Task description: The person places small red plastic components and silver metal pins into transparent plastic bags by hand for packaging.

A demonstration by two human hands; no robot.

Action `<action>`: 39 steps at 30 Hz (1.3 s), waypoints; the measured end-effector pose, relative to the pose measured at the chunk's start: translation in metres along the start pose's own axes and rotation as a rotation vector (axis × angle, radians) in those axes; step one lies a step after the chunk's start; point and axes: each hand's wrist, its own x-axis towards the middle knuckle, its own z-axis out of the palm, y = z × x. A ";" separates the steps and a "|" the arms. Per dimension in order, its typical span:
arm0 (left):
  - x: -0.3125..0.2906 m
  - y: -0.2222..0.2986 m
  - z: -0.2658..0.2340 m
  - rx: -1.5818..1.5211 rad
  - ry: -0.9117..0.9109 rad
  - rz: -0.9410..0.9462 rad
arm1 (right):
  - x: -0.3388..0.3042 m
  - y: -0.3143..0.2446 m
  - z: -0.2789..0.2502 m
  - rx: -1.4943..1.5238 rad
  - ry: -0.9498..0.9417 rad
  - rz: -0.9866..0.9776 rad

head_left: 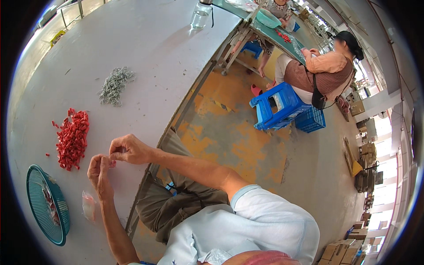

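My left hand (100, 176) and my right hand (131, 150) meet above the pale table, fingertips pinched close together. A small pinkish-red piece (113, 164) shows just beside the fingers, mostly hidden; its kind cannot be made out. Beyond my left hand lies a heap of small red plastic pieces (72, 140). Farther off is a pile of thin grey metal pieces, like screws or nails (115, 86). A clear plastic bag with pale contents (88, 206) rests next to my left forearm. To its left stands a teal basket (66, 216) with small packets inside.
A clear bottle (200, 17) stands at the table's far end. The table edge (181, 106) runs along my right side. Across the aisle, a person (324, 73) sits by a blue stool (280, 106) and a blue crate (310, 120); another person works at the green table (287, 37).
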 end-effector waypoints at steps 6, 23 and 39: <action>0.001 0.014 0.000 0.208 0.052 -0.029 | 0.007 0.001 0.002 0.053 -0.006 0.029; -0.067 0.101 -0.012 -0.475 -0.061 0.378 | 0.004 0.013 0.010 0.110 0.247 0.139; -0.171 0.161 0.008 -0.890 -0.303 0.736 | 0.119 -0.053 0.159 -0.113 -0.263 0.075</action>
